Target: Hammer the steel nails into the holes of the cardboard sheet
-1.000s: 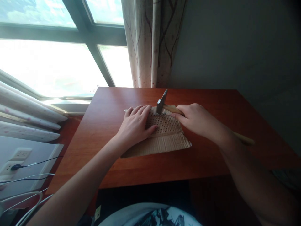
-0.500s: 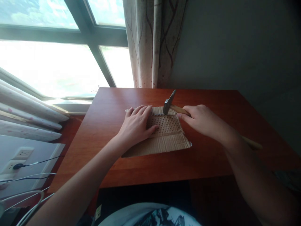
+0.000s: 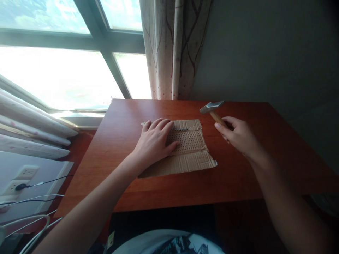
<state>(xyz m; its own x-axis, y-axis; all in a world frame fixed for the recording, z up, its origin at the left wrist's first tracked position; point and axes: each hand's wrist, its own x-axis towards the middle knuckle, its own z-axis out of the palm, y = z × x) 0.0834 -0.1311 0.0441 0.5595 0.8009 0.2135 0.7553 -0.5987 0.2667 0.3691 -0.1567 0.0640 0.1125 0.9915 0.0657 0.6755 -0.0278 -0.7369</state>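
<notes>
Pressing flat on the left half of the perforated board (image 3: pixel 185 140), the left hand (image 3: pixel 155 143) lies with its fingers (image 3: pixel 161 124) spread and released, gripping nothing, only pinning the board and the sheet of cardboard (image 3: pixel 185 163) under it to the red-brown surface (image 3: pixel 227 183). The right hand (image 3: pixel 239 135) is clenched around the wooden handle of a hammer (image 3: pixel 214 109), close up under the metal head, which hangs off to the right of the board, above the surface and clear of the cardboard. A small thin nail (image 3: pixel 181 129) seems to stand near the board's far edge, just beyond the left fingertips, though it is too fine to make out well. To my eye, a good blow here wants the face brought down square on that nail, short and light given the choked-up grip, with the left fingers kept well back from the strike point and the board held from sliding. No brand, label or writing can be read on the hammer, board or cardboard.
</notes>
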